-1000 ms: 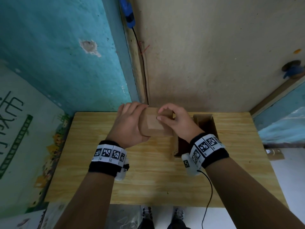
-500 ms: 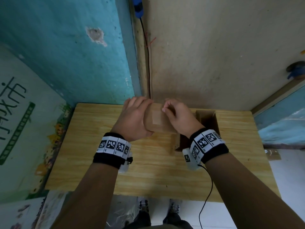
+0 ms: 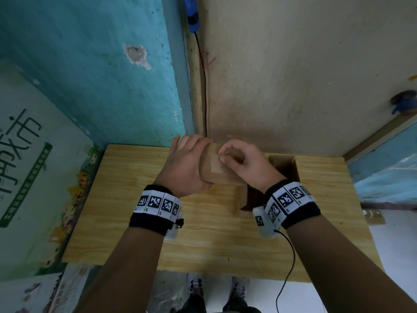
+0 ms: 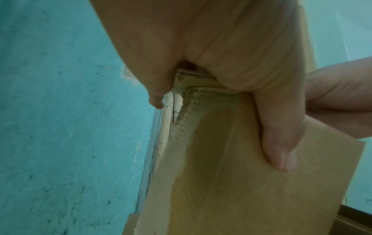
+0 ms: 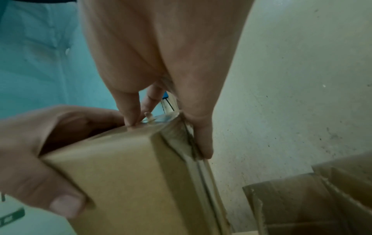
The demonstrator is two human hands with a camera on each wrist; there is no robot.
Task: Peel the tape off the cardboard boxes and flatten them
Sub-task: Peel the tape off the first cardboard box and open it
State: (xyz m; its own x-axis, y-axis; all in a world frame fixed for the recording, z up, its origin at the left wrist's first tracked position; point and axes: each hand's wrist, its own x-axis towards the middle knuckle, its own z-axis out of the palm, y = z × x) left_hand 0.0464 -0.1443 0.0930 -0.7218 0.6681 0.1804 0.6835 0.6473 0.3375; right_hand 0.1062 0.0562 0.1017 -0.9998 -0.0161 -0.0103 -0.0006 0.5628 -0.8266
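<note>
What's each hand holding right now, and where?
Left hand grips the small brown cardboard box by its left end; right hand pinches the clear tape strip at the box's top edge.

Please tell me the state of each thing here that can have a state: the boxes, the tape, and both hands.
Small cardboard box: closed, held above the table.
Tape: mostly stuck down on the box; the top end is being picked at.
Open cardboard box: open, standing on the table.
Left hand: grips the small box.
Right hand: fingertips pinch at the tape's end.
</note>
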